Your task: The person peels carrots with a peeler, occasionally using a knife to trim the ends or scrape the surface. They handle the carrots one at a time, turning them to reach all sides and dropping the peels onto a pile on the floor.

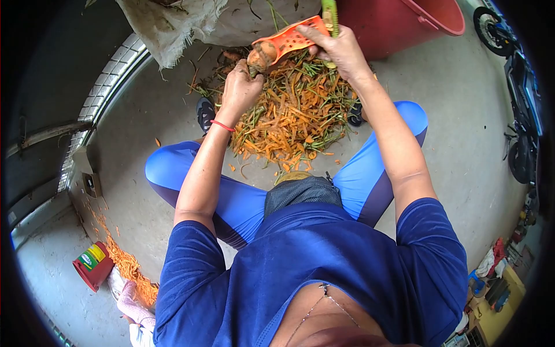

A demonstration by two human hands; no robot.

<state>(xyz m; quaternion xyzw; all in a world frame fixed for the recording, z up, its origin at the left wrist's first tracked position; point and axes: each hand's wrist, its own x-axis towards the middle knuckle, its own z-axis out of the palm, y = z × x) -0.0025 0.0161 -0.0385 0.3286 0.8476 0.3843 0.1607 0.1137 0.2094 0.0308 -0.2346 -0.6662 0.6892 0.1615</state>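
My left hand point(241, 91) is closed around the lower end of a soil-streaked carrot point(263, 54), held above the peelings. My right hand point(341, 49) grips an orange peeler-like tool point(293, 39) with rows of holes. The tool's left end meets the top of the carrot; whether it is cutting cannot be seen. A green, yellowish stick-like piece point(330, 16) rises beside my right fingers, and I cannot make out whether it belongs to the tool. Beneath both hands lies a heap of orange peelings and green stems point(295, 118) on the floor.
A large red tub point(393, 29) stands at the top right, beside a pale frayed sack point(179, 29). At lower left, a small red bucket point(95, 267) lies tilted near orange shreds point(124, 257). A motorcycle point(523, 98) is parked along the right edge.
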